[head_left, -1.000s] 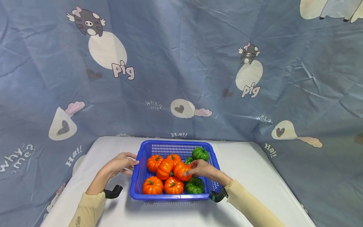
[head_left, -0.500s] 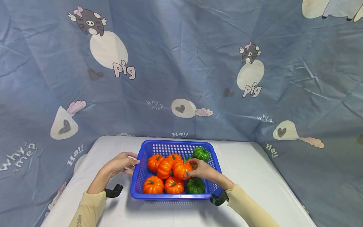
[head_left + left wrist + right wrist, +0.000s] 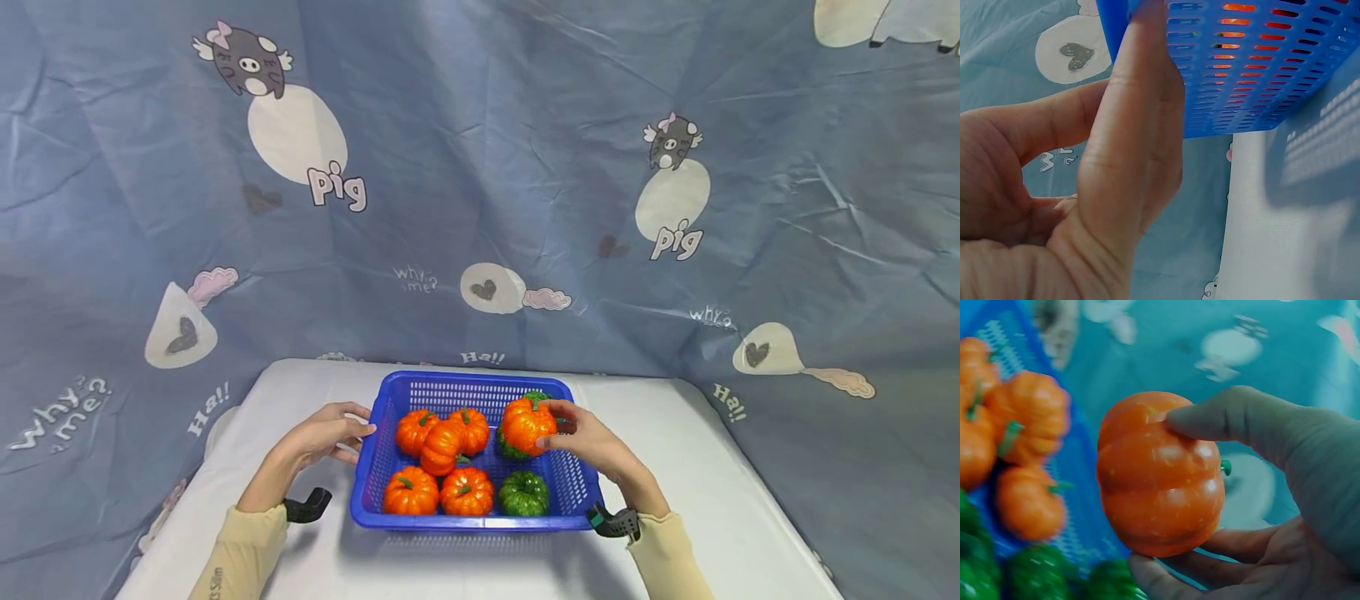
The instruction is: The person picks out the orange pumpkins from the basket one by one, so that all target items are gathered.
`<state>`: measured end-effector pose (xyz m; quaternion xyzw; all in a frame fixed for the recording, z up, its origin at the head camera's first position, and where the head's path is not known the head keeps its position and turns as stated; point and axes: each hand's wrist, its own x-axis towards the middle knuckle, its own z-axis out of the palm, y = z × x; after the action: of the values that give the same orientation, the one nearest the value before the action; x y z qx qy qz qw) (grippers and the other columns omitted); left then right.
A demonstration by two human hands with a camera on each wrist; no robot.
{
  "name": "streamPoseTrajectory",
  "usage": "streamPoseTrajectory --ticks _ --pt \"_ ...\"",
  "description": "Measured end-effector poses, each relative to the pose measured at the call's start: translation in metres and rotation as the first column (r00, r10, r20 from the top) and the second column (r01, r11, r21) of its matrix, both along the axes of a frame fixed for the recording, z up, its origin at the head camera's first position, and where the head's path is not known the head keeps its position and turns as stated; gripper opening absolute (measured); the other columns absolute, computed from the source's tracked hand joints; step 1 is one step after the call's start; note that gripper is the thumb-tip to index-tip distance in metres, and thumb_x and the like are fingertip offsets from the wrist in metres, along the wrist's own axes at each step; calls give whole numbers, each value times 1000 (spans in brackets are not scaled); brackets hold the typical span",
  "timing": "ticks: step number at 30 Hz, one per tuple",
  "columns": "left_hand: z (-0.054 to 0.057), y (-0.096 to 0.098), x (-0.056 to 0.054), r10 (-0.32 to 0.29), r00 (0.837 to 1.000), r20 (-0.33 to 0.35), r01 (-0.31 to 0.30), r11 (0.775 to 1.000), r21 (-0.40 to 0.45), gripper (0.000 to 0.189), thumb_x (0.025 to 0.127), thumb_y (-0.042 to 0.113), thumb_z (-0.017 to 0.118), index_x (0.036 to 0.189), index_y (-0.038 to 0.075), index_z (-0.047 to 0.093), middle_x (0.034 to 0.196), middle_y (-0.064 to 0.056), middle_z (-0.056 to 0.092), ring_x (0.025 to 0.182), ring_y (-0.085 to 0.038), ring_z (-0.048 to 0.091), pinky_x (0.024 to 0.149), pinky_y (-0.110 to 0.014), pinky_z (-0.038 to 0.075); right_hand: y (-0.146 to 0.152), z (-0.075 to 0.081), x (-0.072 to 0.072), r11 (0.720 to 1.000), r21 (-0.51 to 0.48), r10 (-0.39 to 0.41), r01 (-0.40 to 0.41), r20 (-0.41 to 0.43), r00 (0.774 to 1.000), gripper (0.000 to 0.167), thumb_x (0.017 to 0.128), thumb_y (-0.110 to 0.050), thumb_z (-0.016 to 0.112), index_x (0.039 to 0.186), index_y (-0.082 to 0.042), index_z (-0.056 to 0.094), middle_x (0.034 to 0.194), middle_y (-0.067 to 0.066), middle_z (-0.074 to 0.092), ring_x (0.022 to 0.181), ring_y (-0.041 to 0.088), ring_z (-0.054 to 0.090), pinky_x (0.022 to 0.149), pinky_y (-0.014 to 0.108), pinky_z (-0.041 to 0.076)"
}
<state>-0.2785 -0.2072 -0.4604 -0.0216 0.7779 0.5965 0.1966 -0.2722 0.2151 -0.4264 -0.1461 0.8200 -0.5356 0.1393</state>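
Small ribbed orange plastic pumpkin [image 3: 528,425] held above the far right part of the blue perforated plastic basket [image 3: 390,518], green stem up, axis about upright. Right hand [image 3: 592,442] pinches it, thumb over the top, fingers beneath, wrist over the basket's right rim. Left hand [image 3: 324,433] lies with straight fingers against the basket's left wall. A green pumpkin [image 3: 536,397] behind the held one is mostly hidden. Wrist view of the basket contents is blurred
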Motion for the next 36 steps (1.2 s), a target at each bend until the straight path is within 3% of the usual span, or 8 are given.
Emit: streamPoseTrajectory --ticks 9,11,15,17,19,22,25,36 --pt "0 0 -1 4 1000 6 -4 1000 3 46 91 17 63 127 -6 43 89 -10 66 75 -20 65 69 -39 61 60 4 -1 975 -65 -219 215 -75 973 68 88 -21 69 145 -5 36 145 21 42 122 34 54 108 53 39" --pt "0 -1 0 1 1000 2 -1 1000 7 46 91 17 63 127 -6 43 88 -10 66 75 -20 65 68 -39 61 69 3 -3 961 -73 -272 267 -75 959 69 88 -24 69 146 -5 35 144 20 43 122 29 54 108 48 41" --pt "1 -1 0 -7 1000 0 7 1000 12 47 92 18 63 127 -6 43 89 -10 66 75 -20 66 69 -39 61 83 -2 -8 919 -110 -387 378 -74 919 71 88 -28 71 146 -6 35 140 15 45 113 13 55 97 22 47" --pt "0 -2 0 -10 1000 2 10 1000 15 48 92 18 63 127 -6 42 90 -10 66 76 -20 65 69 -38 61 88 -6 -11 895 -123 -439 430 -67 896 73 88 -30 71 146 -7 35 141 14 45 113 13 53 95 19 45" --pt "0 -2 0 -13 1000 4 13 1000 15 48 92 18 63 128 -6 42 90 -10 66 76 -20 65 69 -38 61 93 -11 -15 874 -123 -480 470 -72 874 75 87 -32 72 147 -7 34 142 14 44 116 16 51 97 22 45" --pt "0 -1 0 -11 1000 6 11 1000 8 48 92 18 63 128 -5 42 91 -10 66 77 -20 65 69 -39 61 100 -21 -21 848 -120 -525 516 -62 849 76 87 -32 72 148 -8 33 145 15 42 124 28 47 105 38 41" --pt "1 0 1 -8 1000 8 8 1000 -1 48 92 19 63 128 -5 42 91 -11 66 77 -20 65 69 -38 61 106 -35 -28 828 -114 -557 549 -50 829 77 86 -31 73 147 -6 33 146 18 40 127 32 46 107 43 39" --pt "-2 -1 -2 7 1000 8 -7 1000 -8 45 92 19 63 126 -3 44 91 -11 65 77 -21 65 70 -39 61 125 -89 -42 799 -75 -595 597 46 803 81 85 -23 74 147 2 28 147 25 36 132 35 39 109 44 36"
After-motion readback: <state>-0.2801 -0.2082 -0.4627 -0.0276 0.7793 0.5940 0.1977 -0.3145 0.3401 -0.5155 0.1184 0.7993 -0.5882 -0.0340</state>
